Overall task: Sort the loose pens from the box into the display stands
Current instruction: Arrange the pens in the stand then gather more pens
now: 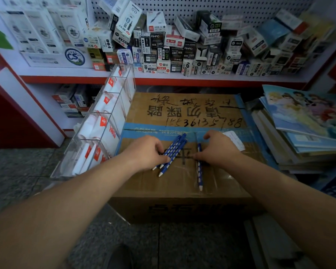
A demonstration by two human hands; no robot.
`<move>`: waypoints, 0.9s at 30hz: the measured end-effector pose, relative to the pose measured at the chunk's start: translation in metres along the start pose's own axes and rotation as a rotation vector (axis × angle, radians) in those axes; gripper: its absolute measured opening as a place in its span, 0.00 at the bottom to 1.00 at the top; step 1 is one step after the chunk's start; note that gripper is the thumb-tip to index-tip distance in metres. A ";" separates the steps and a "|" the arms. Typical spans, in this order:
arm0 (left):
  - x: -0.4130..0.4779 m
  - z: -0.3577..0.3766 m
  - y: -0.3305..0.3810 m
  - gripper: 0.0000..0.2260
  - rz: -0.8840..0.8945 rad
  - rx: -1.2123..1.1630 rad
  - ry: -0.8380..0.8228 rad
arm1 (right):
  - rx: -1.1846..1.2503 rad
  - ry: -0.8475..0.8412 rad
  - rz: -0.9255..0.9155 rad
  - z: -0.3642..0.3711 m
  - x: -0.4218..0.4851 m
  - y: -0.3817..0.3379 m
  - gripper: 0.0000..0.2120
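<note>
Three blue pens with white dots (175,148) lie bunched on top of a closed cardboard box (182,183), tips toward me. My left hand (145,152) curls its fingers round the lower part of this bunch. A single blue dotted pen (199,171) lies apart to the right, pointing toward me. My right hand (219,148) covers its upper part with fingers bent; the fingertips touch it near the box's middle. A clear acrylic display stand (109,121) with several compartments holding white pens with red labels leans at the box's left side.
A white shelf with a red edge (182,79) carries many stacked pen cartons behind the box. A pile of books and notebooks (303,133) lies to the right. A white slip of paper (234,139) rests on the box. Grey tiled floor lies below.
</note>
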State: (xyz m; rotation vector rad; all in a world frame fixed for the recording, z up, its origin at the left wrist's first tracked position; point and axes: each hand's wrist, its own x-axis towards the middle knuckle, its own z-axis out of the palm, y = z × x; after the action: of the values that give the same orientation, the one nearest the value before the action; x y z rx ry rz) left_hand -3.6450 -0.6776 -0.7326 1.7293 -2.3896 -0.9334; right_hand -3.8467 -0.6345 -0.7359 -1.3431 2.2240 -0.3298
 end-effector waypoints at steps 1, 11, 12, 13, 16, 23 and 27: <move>-0.001 0.000 0.000 0.13 -0.001 -0.004 -0.001 | -0.026 0.008 -0.001 0.000 -0.001 -0.002 0.28; -0.019 0.000 0.013 0.08 0.131 -0.503 -0.199 | 0.893 -0.174 -0.144 -0.011 -0.014 -0.018 0.07; -0.022 0.001 0.013 0.08 0.123 -0.570 -0.260 | 0.944 -0.175 -0.180 -0.011 -0.017 -0.023 0.07; -0.023 0.001 0.012 0.07 0.109 -0.612 -0.287 | 0.980 -0.177 -0.208 -0.010 -0.018 -0.028 0.08; -0.024 -0.003 0.005 0.06 0.035 -0.679 -0.189 | 0.947 -0.191 -0.243 -0.003 -0.016 -0.030 0.08; -0.030 -0.008 -0.014 0.06 -0.021 -0.689 -0.030 | -0.166 -0.088 -0.464 0.011 0.011 -0.008 0.12; -0.031 -0.009 -0.012 0.04 -0.008 -0.636 -0.009 | -0.316 -0.126 -0.482 0.008 0.015 -0.010 0.13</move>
State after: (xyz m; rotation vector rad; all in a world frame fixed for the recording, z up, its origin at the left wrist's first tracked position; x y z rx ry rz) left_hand -3.6196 -0.6567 -0.7217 1.4732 -1.7881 -1.4886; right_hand -3.8410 -0.6519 -0.7424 -2.0123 1.8808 -0.0543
